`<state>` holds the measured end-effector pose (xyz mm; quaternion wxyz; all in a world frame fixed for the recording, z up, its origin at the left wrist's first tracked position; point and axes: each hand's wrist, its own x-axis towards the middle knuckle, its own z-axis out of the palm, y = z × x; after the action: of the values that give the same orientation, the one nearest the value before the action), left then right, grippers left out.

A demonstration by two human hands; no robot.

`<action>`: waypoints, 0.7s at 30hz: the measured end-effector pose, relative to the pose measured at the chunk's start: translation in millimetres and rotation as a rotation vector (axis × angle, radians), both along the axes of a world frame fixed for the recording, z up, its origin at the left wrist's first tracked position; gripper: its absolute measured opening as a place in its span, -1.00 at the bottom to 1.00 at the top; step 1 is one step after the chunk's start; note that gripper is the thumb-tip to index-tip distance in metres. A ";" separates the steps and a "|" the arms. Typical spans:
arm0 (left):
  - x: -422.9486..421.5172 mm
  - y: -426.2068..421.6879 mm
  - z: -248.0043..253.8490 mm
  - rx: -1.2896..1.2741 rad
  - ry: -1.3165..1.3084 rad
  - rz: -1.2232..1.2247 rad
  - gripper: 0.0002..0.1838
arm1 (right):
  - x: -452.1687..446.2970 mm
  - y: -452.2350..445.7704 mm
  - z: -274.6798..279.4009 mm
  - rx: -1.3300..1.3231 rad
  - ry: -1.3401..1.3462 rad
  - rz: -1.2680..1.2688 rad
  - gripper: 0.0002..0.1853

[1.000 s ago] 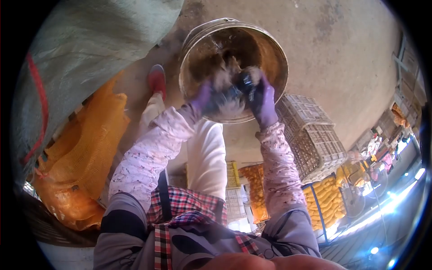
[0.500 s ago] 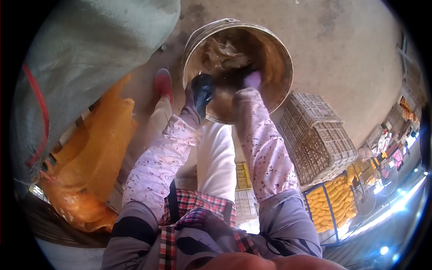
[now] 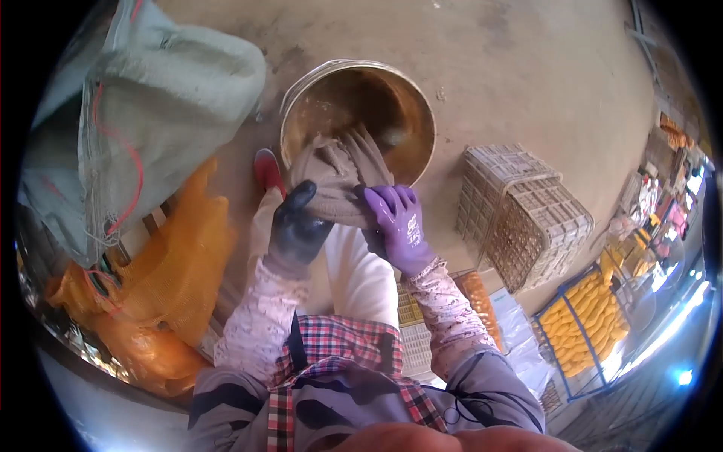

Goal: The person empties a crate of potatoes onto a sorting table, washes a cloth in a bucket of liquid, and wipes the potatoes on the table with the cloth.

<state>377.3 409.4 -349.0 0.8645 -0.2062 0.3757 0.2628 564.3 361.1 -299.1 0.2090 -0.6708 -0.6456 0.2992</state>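
Observation:
A wet, brown-grey cloth [image 3: 331, 175] stretches between my hands at the near rim of a round bucket [image 3: 422, 98]. My left hand [image 3: 294, 230], in a black glove, is closed on the cloth's left edge. On the other edge my right hand [image 3: 401, 226], in a purple glove, grips it with the fingers curled over. The far part of the cloth hangs over into the bucket's mouth. Brown staining covers the bucket's inside wall, and how much water is in it I cannot tell.
Right of the bucket stand woven plastic crates [image 3: 520, 218]. A large grey-green sack [image 3: 173, 98] and orange mesh netting [image 3: 173, 279] lie on the left. Yellow filled bags [image 3: 584, 324] sit in a blue frame at lower right. A red shoe [image 3: 267, 169] shows beside the bucket.
Both hands have come up out of the bucket and back toward my body, with the cloth now gripped between them. The camera view has shifted slightly.

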 end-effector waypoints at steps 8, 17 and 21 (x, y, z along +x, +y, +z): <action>-4.5 -35.9 29.7 0.385 0.258 -0.262 -0.43 | -3.9 -28.2 7.7 -0.088 0.034 -0.080 -0.21; -14.3 -19.6 13.6 0.034 -0.220 0.117 -0.37 | 3.4 -30.4 -29.2 -0.236 0.203 0.030 -0.41; 7.5 11.3 -6.2 0.159 0.056 -0.037 -0.48 | -1.5 -32.9 -51.3 -0.403 1.064 -0.321 -0.44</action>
<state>384.8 420.7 -355.2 0.8720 -0.1225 0.3811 0.2816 562.9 328.2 -350.4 0.4155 -0.5443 -0.2727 0.6758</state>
